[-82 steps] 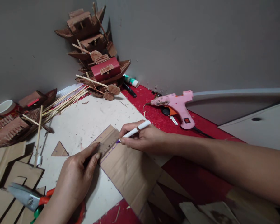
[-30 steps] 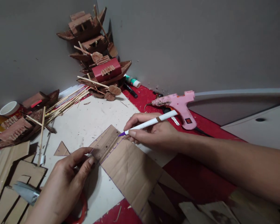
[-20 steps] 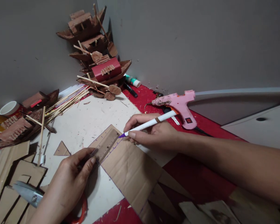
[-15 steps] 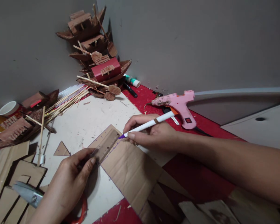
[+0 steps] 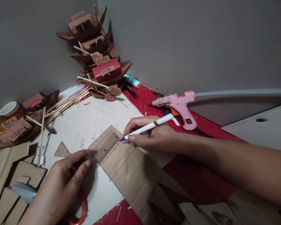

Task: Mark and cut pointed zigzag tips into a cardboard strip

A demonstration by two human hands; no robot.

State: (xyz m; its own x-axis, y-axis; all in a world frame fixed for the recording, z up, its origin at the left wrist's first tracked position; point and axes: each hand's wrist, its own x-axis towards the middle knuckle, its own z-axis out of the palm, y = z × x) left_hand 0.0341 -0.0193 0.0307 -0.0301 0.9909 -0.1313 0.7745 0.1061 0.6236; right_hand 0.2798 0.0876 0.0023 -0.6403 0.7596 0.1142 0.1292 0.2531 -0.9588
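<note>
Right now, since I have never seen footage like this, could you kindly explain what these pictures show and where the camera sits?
There is no machine here. These are a person's two bare hands, filmed by one camera worn on the head, which looks forward and down. The left hand pinches the near end of a ruler laid on a cardboard sheet. The right hand holds a white pen, its purple tip beside the ruler's far end. The work lies on a white board over a red surface. Around it are a pink glue gun, thin wooden sticks and cardboard boat models stacked in the corner.
</note>
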